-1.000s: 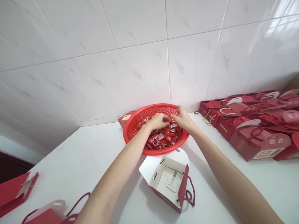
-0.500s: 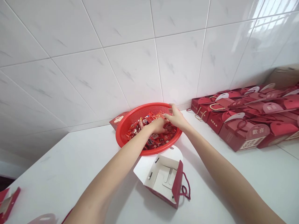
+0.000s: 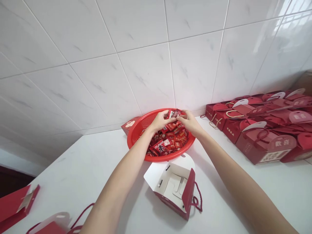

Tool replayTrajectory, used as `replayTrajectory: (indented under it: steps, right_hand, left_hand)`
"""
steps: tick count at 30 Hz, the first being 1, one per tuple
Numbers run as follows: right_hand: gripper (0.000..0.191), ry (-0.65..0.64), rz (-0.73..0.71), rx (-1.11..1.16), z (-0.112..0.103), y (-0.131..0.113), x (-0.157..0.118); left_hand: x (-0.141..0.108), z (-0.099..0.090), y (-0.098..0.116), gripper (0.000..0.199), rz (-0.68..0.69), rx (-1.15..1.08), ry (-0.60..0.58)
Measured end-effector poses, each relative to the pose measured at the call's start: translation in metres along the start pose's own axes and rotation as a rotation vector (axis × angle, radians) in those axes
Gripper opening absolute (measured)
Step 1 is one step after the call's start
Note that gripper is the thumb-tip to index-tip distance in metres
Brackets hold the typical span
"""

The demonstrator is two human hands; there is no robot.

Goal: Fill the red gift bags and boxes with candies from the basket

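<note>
A red plastic basket (image 3: 136,143) full of red-wrapped candies (image 3: 168,143) stands against the tiled wall. Over its back right part, my left hand (image 3: 161,121) and my right hand (image 3: 188,121) are close together, their fingers closed on small red candy packets (image 3: 174,113) between them. In front of the basket sits an open box (image 3: 170,188) with white inside, dark red outside and a red cord handle. Nothing lies inside the box.
Rows of closed dark red gift boxes (image 3: 263,143) fill the right side along the wall. Another red box (image 3: 128,125) is behind the basket's left edge. More red boxes (image 3: 14,206) lie at the lower left of the white table (image 3: 97,159).
My left hand has risen out of the candies towards the back of the basket. My right hand has come in from the rim to meet it, and packets now show between them. The view has shifted slightly left.
</note>
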State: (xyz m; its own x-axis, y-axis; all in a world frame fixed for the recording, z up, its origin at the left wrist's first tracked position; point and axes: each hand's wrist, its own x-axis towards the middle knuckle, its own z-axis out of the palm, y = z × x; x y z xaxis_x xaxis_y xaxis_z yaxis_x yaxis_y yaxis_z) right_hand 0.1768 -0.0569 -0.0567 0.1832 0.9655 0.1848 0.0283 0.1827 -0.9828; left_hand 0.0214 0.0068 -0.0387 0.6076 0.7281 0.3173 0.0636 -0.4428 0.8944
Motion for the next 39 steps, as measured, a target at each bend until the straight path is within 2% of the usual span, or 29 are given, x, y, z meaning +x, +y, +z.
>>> replayTrajectory:
  steps: [2,4,8,12,14,18,22,24,28,32,36,39]
  right_hand:
    - [0.029,-0.081,0.001,0.096,0.000,-0.001,0.000]
    - [0.022,-0.091,0.007,0.143,0.000,-0.002,-0.001]
    - [0.017,0.008,-0.008,0.130,-0.001,-0.004,-0.001]
    - [0.023,0.058,-0.079,0.146,-0.003,-0.004,-0.003]
    - [0.027,0.100,-0.130,0.141,-0.003,-0.002,-0.002]
    - [0.028,0.178,-0.207,0.086,-0.003,0.000,-0.002]
    - [0.022,0.065,-0.220,-0.018,-0.001,-0.004,-0.004]
    - [0.020,-0.005,-0.211,-0.052,-0.001,-0.005,-0.005]
    - [0.021,-0.057,-0.223,-0.128,0.000,-0.004,-0.005]
    - [0.031,-0.013,-0.222,-0.108,0.000,-0.002,-0.004]
    - [0.041,0.119,-0.099,0.015,0.000,-0.004,-0.004]
    - [0.035,0.004,-0.006,0.063,0.002,-0.009,-0.007]
  left_hand:
    - [0.000,0.002,0.000,0.050,-0.013,-0.027,-0.016]
    - [0.000,0.003,0.000,0.045,-0.030,-0.056,-0.029]
    - [0.003,0.003,0.000,0.032,-0.047,-0.108,0.018]
    - [0.005,0.001,0.001,0.022,-0.107,-0.065,0.142]
    - [0.004,0.000,0.003,0.017,-0.164,-0.057,0.163]
    - [0.001,0.002,0.009,0.016,-0.261,-0.089,0.079]
    - [-0.003,0.004,0.017,0.012,-0.276,-0.172,0.024]
    - [-0.004,0.005,0.018,0.014,-0.271,-0.195,0.011]
    - [-0.005,0.004,0.016,0.024,-0.306,-0.188,0.009]
    - [-0.004,0.003,0.012,0.047,-0.302,-0.159,0.073]
    - [-0.004,0.003,0.013,0.065,-0.237,-0.104,0.083]
    - [-0.004,0.003,0.013,0.066,-0.179,-0.107,0.038]
